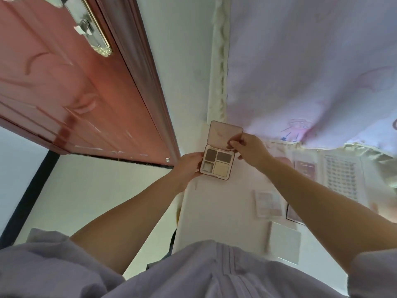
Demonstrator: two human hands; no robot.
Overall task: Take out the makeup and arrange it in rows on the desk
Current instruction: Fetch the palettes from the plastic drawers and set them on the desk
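At frame centre, an open palette (218, 164) is held up between both hands, above the desk's (217, 207) far-left edge. The left hand (189, 168) clasps its lower-left edge; the right hand (249, 150) pinches the lid's edge at the hinge. Three more palettes lie at lower right: a pale one (269, 204), a dark-rimmed one (295, 214) just beside it, a white one (283, 241) nearer. The desk's left half is bare. A door (71, 82) fills the upper left.

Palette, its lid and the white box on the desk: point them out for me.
palette (217, 164), head view, on the pans of the open base.
lid (221, 133), head view, on the inside of the raised flap.
white box (284, 241), head view, on its top face.
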